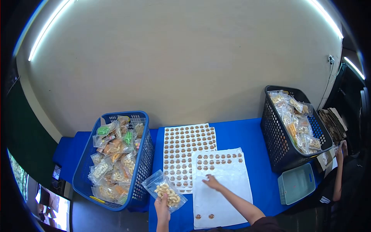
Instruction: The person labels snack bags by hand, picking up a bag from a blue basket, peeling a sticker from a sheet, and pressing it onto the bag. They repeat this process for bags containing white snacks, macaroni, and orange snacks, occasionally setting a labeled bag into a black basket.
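My left hand [162,207] grips the lower edge of a clear zip bag [167,191] of cashew-like nuts, held above the blue cloth. My right hand [211,181] is over the upper left part of a white sticker sheet [228,193], its fingers bent near the surface; whether a sticker is between them is too small to tell. Rows of round brown stickers run along the top of this sheet, and two more sit near its bottom. Partly beneath it lies a fuller sticker sheet [185,143], covered with rows of the same round stickers.
A blue basket [145,162] full of packed bags stands at the left. At the right are a black basket [270,135] with more bags and a grey-green tray [297,183]. Another person's arm [338,178] is at the far right, beside stacked cardboard [332,123].
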`<control>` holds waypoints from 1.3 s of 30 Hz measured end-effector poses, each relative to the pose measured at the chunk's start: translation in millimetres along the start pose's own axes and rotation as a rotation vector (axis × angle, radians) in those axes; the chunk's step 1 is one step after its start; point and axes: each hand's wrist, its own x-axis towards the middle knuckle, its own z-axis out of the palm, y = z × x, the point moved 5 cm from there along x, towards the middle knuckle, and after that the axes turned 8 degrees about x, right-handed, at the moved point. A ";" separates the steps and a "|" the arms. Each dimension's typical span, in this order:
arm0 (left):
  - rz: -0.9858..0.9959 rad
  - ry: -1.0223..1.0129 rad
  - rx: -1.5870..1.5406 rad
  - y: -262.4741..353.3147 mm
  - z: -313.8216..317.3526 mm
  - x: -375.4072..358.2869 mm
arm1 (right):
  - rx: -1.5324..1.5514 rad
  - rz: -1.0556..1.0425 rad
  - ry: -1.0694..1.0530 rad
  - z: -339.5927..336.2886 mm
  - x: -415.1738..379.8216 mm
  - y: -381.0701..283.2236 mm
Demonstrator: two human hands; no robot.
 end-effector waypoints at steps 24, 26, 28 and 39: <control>0.036 0.041 0.154 7.7 -12.0 5.8 | -0.487 -0.109 0.336 -26.3 11.6 8.6; 0.023 0.010 0.158 4.0 -9.7 3.3 | -0.505 -0.156 0.319 -26.0 9.2 14.9; 0.011 -0.007 0.178 4.4 -7.5 0.3 | -0.532 -0.199 0.287 -27.2 4.8 15.1; -0.138 -0.139 0.031 0.5 9.9 -19.6 | 0.478 -0.169 0.109 -50.5 -47.0 -26.9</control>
